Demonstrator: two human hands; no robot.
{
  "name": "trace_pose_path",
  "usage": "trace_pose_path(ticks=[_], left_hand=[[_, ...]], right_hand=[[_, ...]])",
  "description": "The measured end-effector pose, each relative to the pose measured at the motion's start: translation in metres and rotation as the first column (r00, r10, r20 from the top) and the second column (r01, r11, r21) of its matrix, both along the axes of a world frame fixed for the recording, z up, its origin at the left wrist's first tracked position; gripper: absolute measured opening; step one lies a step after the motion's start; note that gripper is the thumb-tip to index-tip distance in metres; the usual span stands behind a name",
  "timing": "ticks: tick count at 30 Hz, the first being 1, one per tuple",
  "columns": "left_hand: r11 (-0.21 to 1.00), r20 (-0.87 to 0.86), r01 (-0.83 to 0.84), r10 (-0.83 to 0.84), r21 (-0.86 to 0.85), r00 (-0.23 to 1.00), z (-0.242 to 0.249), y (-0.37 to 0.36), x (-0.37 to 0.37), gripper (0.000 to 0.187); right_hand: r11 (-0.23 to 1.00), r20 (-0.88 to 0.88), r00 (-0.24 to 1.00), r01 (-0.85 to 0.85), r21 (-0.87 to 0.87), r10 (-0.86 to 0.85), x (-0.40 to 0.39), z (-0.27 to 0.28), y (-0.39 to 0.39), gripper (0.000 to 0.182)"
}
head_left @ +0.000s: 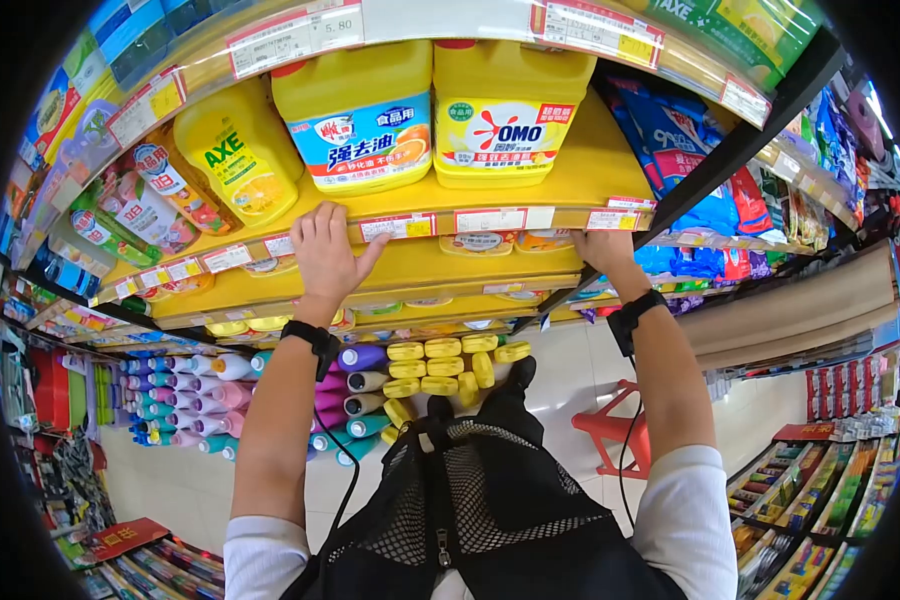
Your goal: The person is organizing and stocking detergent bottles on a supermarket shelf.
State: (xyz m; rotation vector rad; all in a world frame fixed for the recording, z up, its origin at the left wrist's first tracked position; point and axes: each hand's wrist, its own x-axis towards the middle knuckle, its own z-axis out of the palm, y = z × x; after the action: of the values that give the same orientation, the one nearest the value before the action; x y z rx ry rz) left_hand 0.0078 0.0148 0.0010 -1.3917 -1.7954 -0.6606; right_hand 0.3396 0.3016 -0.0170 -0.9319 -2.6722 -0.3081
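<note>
My left hand (328,248) rests on the front edge of a yellow shelf (390,208), fingers on top and thumb stretched out toward a price label. At the right end of the same shelf, my right hand (606,250) touches the edge beside a dark upright; its fingers are mostly hidden by the shelf lip. Behind the edge stand a yellow jug with a blue and orange label (362,130) and a yellow OMO jug (510,120). To their left is a yellow AXE bottle (235,160).
Blue detergent bags (670,150) lie right of the black upright. Below, many bottles (195,390) and stacked yellow packs (442,367) stand on the floor near my feet. A red stool (610,430) is at the right, with product racks (820,490) behind it.
</note>
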Motion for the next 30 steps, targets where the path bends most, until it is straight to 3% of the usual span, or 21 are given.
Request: trace_pose_path(ticks=[3, 6, 12, 15, 18, 21, 24, 28, 30], left_hand=[[1.0, 0.007, 0.01, -0.01, -0.001, 1.0, 0.0, 0.0, 0.0, 0.064], [1.0, 0.008, -0.006, 0.006, 0.01, 1.0, -0.002, 0.0, 0.001, 0.064], [0.999, 0.029, 0.027, -0.028, 0.022, 0.999, -0.002, 0.0, 0.003, 0.065], [0.999, 0.028, 0.033, -0.034, 0.021, 0.999, -0.001, 0.0, 0.002, 0.064], [0.999, 0.026, 0.031, -0.032, 0.028, 0.999, -0.002, 0.0, 0.002, 0.064], [0.998, 0.027, 0.042, -0.043, 0.043, 0.999, -0.001, 0.0, 0.002, 0.063], [1.0, 0.028, 0.011, -0.012, 0.026, 1.0, -0.003, 0.0, 0.003, 0.064], [0.999, 0.031, 0.04, -0.041, 0.033, 0.999, -0.002, 0.0, 0.003, 0.064], [0.999, 0.038, 0.029, -0.03, 0.018, 0.999, -0.001, -0.002, 0.004, 0.063]], right_hand=[[0.982, -0.002, 1.0, -0.026, 0.185, 0.027, 0.004, -0.019, 0.018, 0.032], [0.998, 0.012, 1.0, 0.027, 0.058, -0.028, 0.002, -0.022, 0.025, 0.033], [0.989, -0.014, 0.994, 0.111, 0.1, -0.11, -0.007, -0.017, 0.016, 0.03], [0.996, -0.023, 0.996, 0.086, 0.015, -0.085, 0.005, -0.019, 0.016, 0.031], [0.997, -0.241, 0.967, 0.082, -0.003, -0.081, 0.015, -0.016, -0.006, 0.035], [0.995, -0.38, 0.924, 0.0, 0.099, 0.038, 0.03, -0.022, -0.023, 0.039], [0.996, -0.294, 0.952, 0.066, -0.064, -0.082, 0.049, -0.027, -0.037, 0.037], [0.999, -0.211, 0.977, -0.038, -0.021, 0.033, 0.062, -0.024, -0.049, 0.031], [0.994, -0.104, 0.993, -0.056, -0.089, 0.047, 0.065, -0.016, -0.052, 0.031]])
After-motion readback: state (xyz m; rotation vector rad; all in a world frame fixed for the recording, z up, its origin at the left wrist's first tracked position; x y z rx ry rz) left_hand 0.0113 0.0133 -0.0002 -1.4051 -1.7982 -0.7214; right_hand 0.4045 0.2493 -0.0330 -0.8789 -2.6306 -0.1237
